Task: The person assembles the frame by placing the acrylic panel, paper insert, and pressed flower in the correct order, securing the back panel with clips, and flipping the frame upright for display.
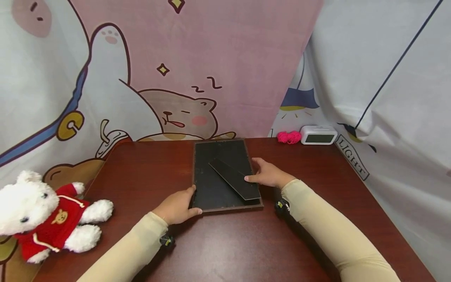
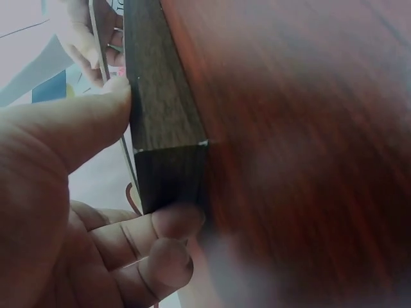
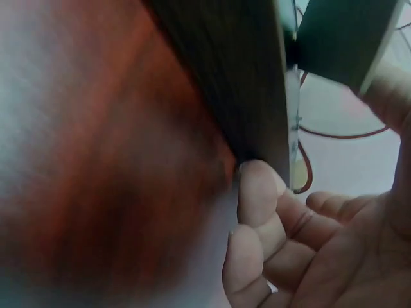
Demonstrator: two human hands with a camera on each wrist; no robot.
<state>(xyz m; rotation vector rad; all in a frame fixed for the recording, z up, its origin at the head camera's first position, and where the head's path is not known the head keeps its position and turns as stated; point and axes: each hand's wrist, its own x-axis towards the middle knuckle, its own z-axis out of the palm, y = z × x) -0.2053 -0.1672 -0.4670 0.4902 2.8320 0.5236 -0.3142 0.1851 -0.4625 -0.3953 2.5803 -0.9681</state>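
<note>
A picture frame (image 1: 213,194) with a brown wooden edge lies face down on the table, its black back up. Its stand leg (image 1: 234,179), a long dark flap, slants across the back. At the near left corner my left hand (image 1: 177,205) grips the frame, thumb on the near edge and fingers along the left side. My right hand (image 1: 267,174) is at the right side, its thumb on the stand leg and fingers at the frame's outer edge. In the right wrist view the stand leg (image 3: 347,45) tilts up off the back. The frame's front is hidden.
A white plush toy (image 1: 53,219) in a red hoodie sits at the table's left. Pink yarn (image 1: 289,137) and a white digital clock (image 1: 318,135) stand at the back right. A cartoon-printed curtain (image 1: 246,70) hangs behind the dark red table (image 1: 225,246).
</note>
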